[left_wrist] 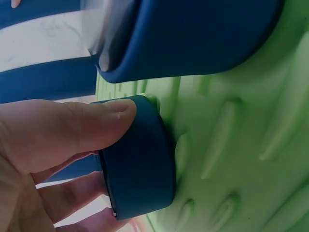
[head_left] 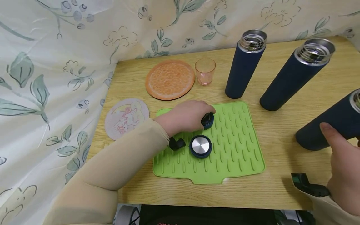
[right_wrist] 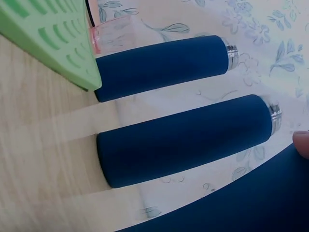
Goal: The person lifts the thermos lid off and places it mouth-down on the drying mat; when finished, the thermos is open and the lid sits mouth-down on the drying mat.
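Observation:
My left hand (head_left: 187, 117) pinches a dark blue bottle lid (head_left: 207, 121) low over the green mat (head_left: 239, 156). In the left wrist view the thumb (left_wrist: 113, 116) lies along the rim of that lid (left_wrist: 140, 159), with fingers on its far side. Just in front of it on the mat is a second lid (head_left: 200, 146), its silver disc facing up. At the right edge my right hand (head_left: 344, 168) grips an uncapped navy bottle (head_left: 323, 136). The thumb lies across its side, and the other fingers are mostly hidden.
Two more uncapped navy bottles (head_left: 244, 68) (head_left: 295, 76) stand upright at the back right. A pink glass (head_left: 205, 73) is beside an orange round mat (head_left: 170, 78). A pale round coaster (head_left: 123, 120) lies left of the green mat. Floral cloth (head_left: 121, 37) hangs behind the table.

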A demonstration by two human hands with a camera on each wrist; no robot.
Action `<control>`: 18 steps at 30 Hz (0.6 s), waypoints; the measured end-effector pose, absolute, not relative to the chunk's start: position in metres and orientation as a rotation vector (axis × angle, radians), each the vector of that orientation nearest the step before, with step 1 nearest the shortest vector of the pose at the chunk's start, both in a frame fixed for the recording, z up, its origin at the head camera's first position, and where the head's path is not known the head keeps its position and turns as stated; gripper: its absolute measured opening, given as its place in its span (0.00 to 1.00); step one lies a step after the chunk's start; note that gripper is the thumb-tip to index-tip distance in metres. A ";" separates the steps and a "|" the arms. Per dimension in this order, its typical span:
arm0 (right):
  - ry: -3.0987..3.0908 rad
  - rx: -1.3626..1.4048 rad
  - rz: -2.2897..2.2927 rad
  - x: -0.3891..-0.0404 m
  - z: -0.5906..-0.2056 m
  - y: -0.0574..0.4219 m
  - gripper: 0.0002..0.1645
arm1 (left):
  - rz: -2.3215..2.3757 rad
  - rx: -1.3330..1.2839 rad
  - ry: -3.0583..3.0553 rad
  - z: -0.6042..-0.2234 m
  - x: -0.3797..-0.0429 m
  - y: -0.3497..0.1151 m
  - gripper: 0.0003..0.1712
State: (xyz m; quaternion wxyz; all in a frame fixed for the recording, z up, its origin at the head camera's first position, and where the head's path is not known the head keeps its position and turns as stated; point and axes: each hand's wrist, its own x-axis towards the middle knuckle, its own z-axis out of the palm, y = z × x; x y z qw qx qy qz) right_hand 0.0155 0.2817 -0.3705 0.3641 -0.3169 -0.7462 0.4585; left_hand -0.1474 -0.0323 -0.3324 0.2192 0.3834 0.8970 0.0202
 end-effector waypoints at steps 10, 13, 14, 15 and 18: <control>-1.921 -1.202 1.300 0.013 -0.364 0.279 0.40 | 0.106 1.040 2.509 -0.332 -0.147 -0.039 0.39; -1.935 -1.262 1.262 0.014 -0.366 0.280 0.39 | 0.134 1.020 2.543 -0.326 -0.142 -0.046 0.38; -1.949 -1.269 1.246 0.014 -0.366 0.280 0.39 | 0.148 1.007 2.555 -0.322 -0.140 -0.049 0.38; -1.934 -1.259 1.269 0.014 -0.365 0.279 0.39 | 0.161 0.995 2.570 -0.319 -0.137 -0.051 0.38; -1.822 -1.238 1.396 0.016 -0.364 0.279 0.40 | 0.225 1.006 2.633 -0.308 -0.126 -0.062 0.37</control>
